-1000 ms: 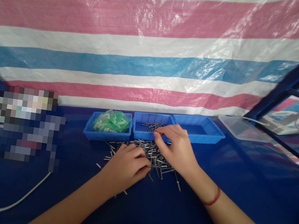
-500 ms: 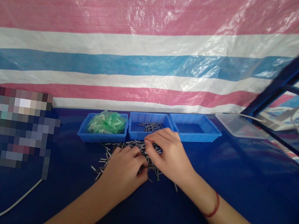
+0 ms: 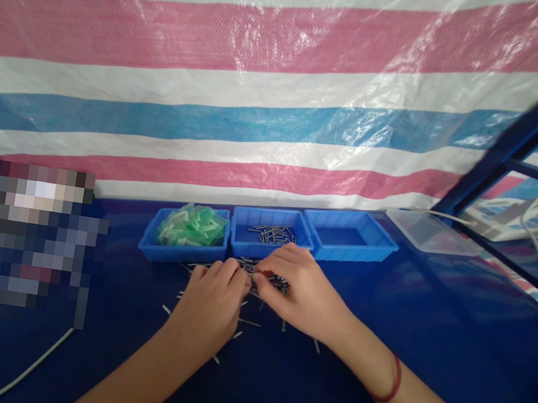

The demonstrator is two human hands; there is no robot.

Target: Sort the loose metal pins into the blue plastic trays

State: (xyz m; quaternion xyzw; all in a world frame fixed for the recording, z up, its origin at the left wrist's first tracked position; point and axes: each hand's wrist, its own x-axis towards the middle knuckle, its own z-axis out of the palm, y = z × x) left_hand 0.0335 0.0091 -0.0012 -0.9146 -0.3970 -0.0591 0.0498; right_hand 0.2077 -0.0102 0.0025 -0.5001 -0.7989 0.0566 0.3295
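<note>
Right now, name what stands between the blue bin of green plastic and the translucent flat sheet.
The head view shows a blue rectangular bin holding thin metal pins, then another blue bin farther right.

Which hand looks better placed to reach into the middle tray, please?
Probably the right hand: in this view it overlaps the front edge of the middle tray, whereas the left hand sits lower, among loose metal pins.

Looks forward and down from the wearer's head, sitting near the left hand (image 3: pixel 212 301) and right hand (image 3: pixel 300 288). Faces a row of blue plastic bins (image 3: pixel 254 250) on the dark blue tabletop (image 3: pixel 435 307), with striped tarpaulin (image 3: pixel 292 43) behind. Reaches wide, to the dark blue post (image 3: pixel 522 128) at right; covers, at far left, probably clutter under a pixelated patch (image 3: pixel 41 235).
</note>
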